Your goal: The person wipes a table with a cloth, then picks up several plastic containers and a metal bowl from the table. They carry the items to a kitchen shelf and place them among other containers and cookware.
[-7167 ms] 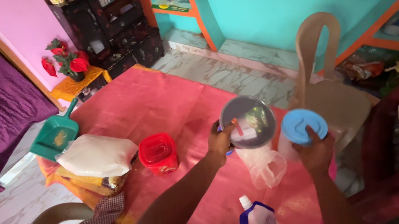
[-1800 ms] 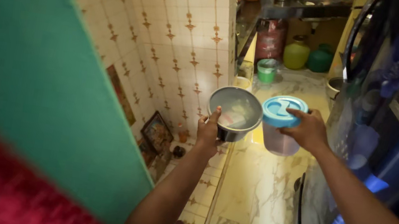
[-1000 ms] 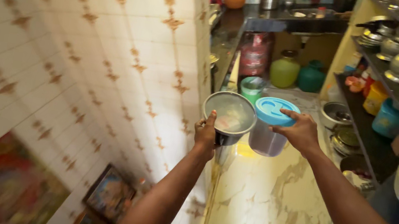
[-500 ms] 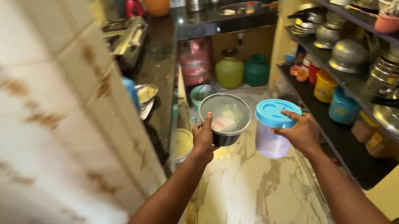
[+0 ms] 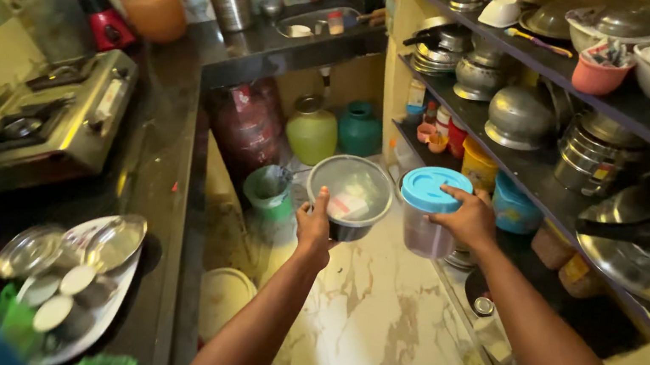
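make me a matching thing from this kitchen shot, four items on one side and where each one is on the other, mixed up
Items:
1. round container with clear lid
2. blue-lidded jar
3. gas stove
4. red gas cylinder

Places:
A. under the dark counter
B. in the right hand
C. on the counter top at the left
D. in the left hand

Pairs: 1-D, 2-B, 3-C, 4-A

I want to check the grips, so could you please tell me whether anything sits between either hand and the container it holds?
Nothing visible does. The left hand grips the lidded round bowl directly, and the right hand rests straight on the blue-lidded jar.
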